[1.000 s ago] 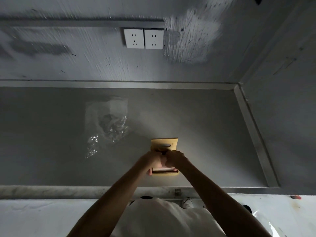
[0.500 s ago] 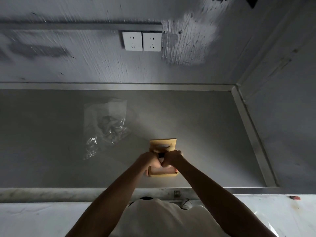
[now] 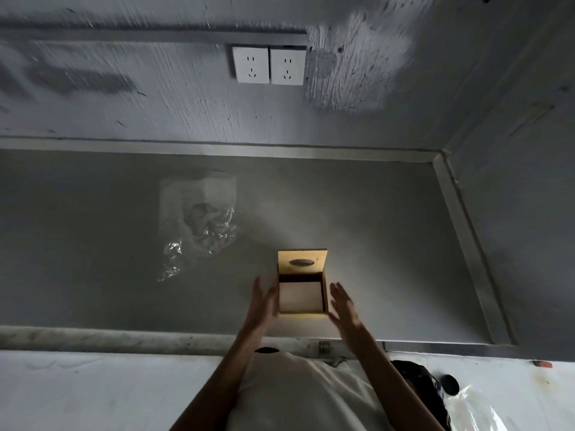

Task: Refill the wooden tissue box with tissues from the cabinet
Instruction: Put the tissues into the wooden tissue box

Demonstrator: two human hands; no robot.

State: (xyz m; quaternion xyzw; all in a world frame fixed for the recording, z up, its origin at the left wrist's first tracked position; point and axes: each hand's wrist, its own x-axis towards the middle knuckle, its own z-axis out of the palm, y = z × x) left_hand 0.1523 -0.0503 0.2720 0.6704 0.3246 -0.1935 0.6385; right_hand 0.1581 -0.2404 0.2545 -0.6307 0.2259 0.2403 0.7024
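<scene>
Sitting on the grey desk (image 3: 373,244) near its front edge, the wooden tissue box (image 3: 302,312) has its lid (image 3: 302,259) tipped up at the back, and a pale stack of tissues (image 3: 300,296) lies inside. The box is right between the two hands, with its longer side running from the person toward the wall; the left hand (image 3: 259,306) seems to touch its side and looks nearer, while the right hand (image 3: 343,306) is just beside it. Both hands are flat and spread with nothing in their grip, and a clear plastic bag (image 3: 196,219) lies off to the left.
</scene>
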